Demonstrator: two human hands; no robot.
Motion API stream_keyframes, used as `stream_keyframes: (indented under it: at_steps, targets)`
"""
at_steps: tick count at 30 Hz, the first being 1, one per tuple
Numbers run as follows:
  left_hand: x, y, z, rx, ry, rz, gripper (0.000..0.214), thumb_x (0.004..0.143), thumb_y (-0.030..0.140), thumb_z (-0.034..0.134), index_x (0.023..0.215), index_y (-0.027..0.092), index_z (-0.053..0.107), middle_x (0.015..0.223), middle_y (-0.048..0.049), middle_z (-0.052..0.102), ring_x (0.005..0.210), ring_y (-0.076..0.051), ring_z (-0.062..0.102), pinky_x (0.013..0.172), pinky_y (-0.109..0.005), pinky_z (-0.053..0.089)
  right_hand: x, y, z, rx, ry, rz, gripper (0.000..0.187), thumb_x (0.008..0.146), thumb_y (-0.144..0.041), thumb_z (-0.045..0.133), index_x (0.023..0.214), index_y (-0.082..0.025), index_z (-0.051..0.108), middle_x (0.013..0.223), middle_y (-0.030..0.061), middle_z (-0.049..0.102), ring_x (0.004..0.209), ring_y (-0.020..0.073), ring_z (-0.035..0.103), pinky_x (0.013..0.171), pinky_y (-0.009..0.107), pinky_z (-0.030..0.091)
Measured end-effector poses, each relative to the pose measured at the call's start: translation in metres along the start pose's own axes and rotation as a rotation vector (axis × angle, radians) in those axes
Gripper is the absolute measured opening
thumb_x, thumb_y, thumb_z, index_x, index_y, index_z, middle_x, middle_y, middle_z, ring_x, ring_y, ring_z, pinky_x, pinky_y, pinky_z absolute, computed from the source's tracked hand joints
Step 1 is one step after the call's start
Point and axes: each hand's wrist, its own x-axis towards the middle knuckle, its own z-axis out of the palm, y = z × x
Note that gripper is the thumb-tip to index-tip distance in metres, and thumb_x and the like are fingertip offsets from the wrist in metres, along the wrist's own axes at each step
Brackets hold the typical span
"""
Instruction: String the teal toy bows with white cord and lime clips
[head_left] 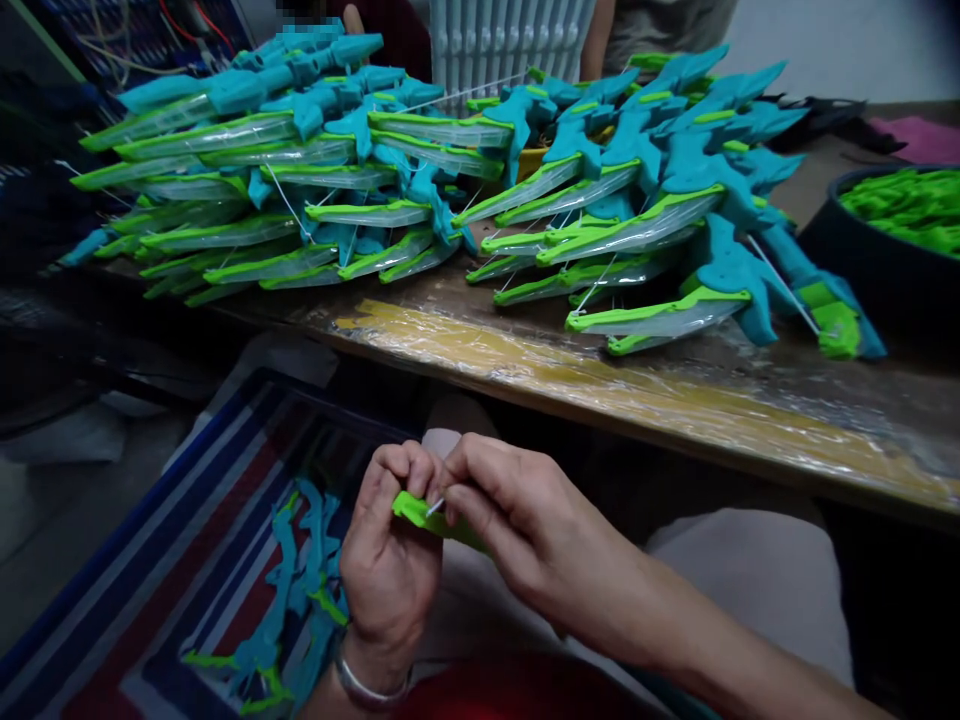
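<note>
Above my lap, my left hand (394, 555) is closed around a bright green plastic piece (411, 510), whose end sticks out past the fingers. My right hand (510, 500) pinches a thin white cord end (435, 507) against that piece. Most of the green piece is hidden by the fingers and palm. Beyond my hands, on the bench, lie rows of teal toy crossbows (712, 180) with green limbs and clear plastic strips; white strings run from several of them.
A dark tub (862, 230) of green parts stands at the right of the wooden bench (795, 400), whose front edge is taped. Left of my legs, a blue-rimmed striped container (180, 520) holds several teal and green toys (285, 590). Another person sits across, near a radiator (510, 45).
</note>
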Motion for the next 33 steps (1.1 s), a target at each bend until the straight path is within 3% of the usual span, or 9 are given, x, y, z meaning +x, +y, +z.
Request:
stream_keyframes:
  at_steps: [11, 25, 28, 33]
  targets:
    - [-0.006, 0.003, 0.003, 0.014, 0.01, 0.01, 0.021, 0.098, 0.021, 0.05, 0.078, 0.02, 0.057, 0.073, 0.0016, 0.04, 0.068, -0.013, 0.042, 0.066, -0.02, 0.046, -0.003, -0.003, 0.005, 0.028, -0.031, -0.018, 0.016, 0.098, -0.008, 0.052, 0.085, -0.016, 0.054, 0.079, -0.0016, 0.051, 0.072, 0.0132, 0.046, 0.065, 0.026, 0.038]
    - [-0.002, -0.001, -0.003, 0.078, -0.023, 0.05, 0.02, 0.099, 0.025, 0.051, 0.084, 0.019, 0.064, 0.077, 0.0005, 0.05, 0.072, -0.012, 0.048, 0.069, -0.019, 0.049, 0.0, 0.008, 0.011, 0.122, -0.02, -0.171, 0.017, 0.097, -0.005, 0.055, 0.083, -0.015, 0.058, 0.079, 0.0009, 0.057, 0.071, 0.0122, 0.052, 0.064, 0.024, 0.04]
    - [0.0, -0.001, -0.004, 0.097, -0.038, 0.012, 0.023, 0.1, 0.026, 0.049, 0.085, 0.018, 0.065, 0.077, 0.0002, 0.051, 0.072, -0.012, 0.05, 0.068, -0.019, 0.049, 0.0, 0.013, 0.008, 0.051, -0.034, -0.207, 0.017, 0.095, -0.005, 0.058, 0.082, -0.016, 0.058, 0.077, 0.0004, 0.058, 0.068, 0.0124, 0.053, 0.063, 0.024, 0.041]
    - [0.001, 0.003, -0.002, 0.163, 0.029, -0.061, 0.023, 0.098, 0.032, 0.056, 0.084, 0.016, 0.067, 0.08, -0.0014, 0.057, 0.072, -0.012, 0.052, 0.069, -0.02, 0.05, -0.001, 0.015, 0.009, -0.143, -0.056, -0.298, 0.011, 0.099, -0.007, 0.048, 0.101, -0.014, 0.055, 0.089, 0.0037, 0.062, 0.067, 0.0128, 0.051, 0.059, 0.025, 0.043]
